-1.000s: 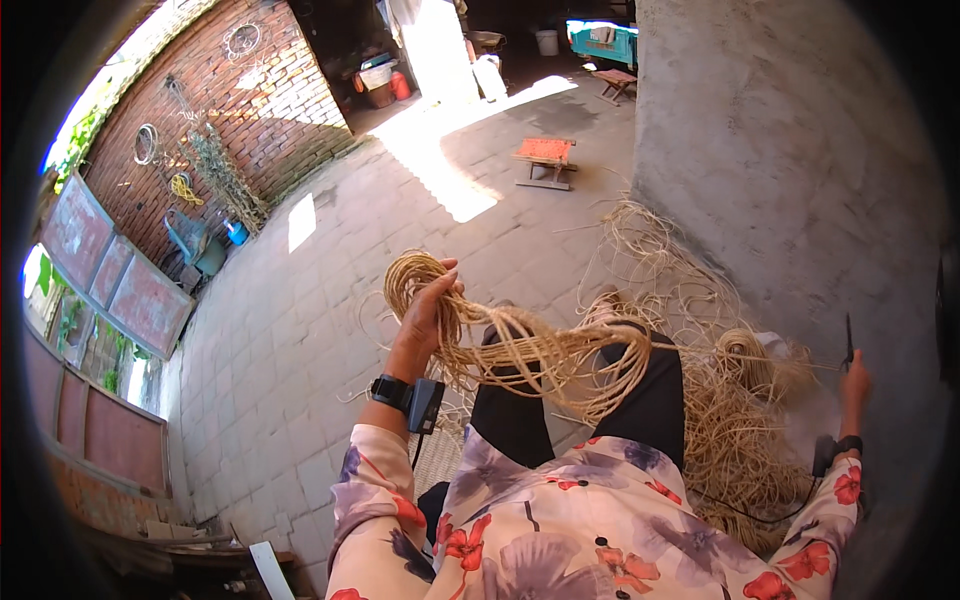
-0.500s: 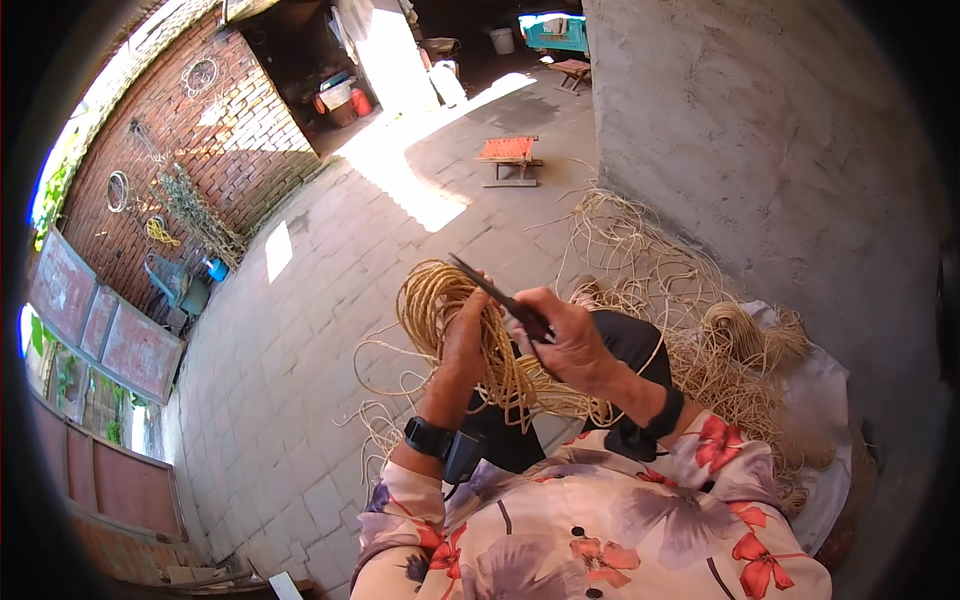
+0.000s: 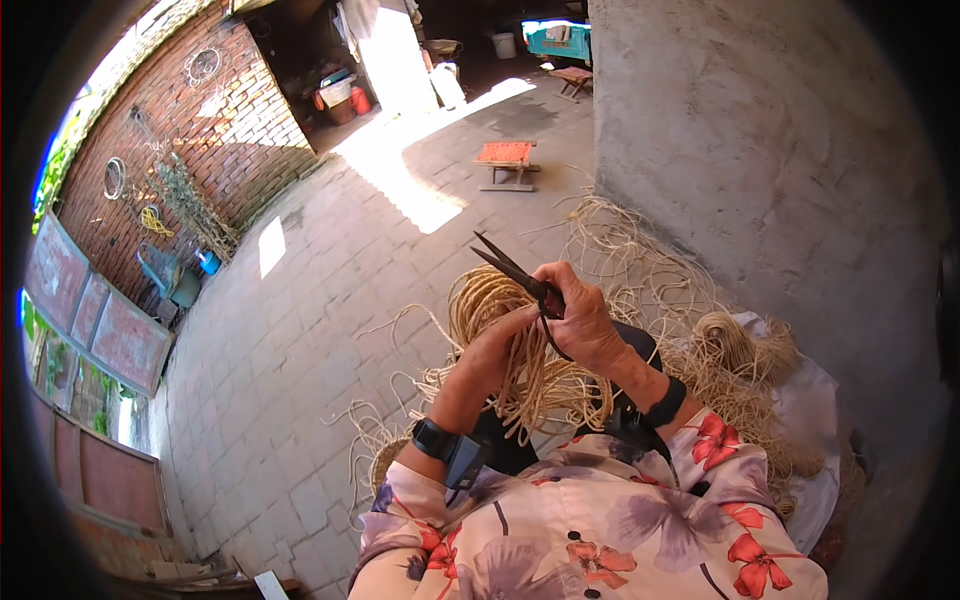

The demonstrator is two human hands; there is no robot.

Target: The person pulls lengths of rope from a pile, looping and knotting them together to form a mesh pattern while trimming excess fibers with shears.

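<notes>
A thick coil of straw-coloured cord (image 3: 478, 300) hangs in front of my lap, and my left hand (image 3: 490, 350) is closed around its strands. In my right hand (image 3: 585, 325) is a pair of dark scissors (image 3: 515, 268), fingers wrapped round the handles. The blades point up and to the left over the top of the coil, slightly parted at the tips. Both hands are close together, the right by the left fingertips. Loops of the cord droop below my hands over my dark trousers, and loose strands trail out to the left.
A large tangle of cord (image 3: 700, 360) lies at the right, partly on a white sheet (image 3: 810, 410) beside the grey wall (image 3: 770, 150). Ahead on the paving stands a low stool with a red seat (image 3: 506, 160). A brick wall (image 3: 150, 120) runs along the left.
The coil and my left hand have shifted right and slightly lower. The scissors have risen and turned more upright, their blades now slightly apart.
</notes>
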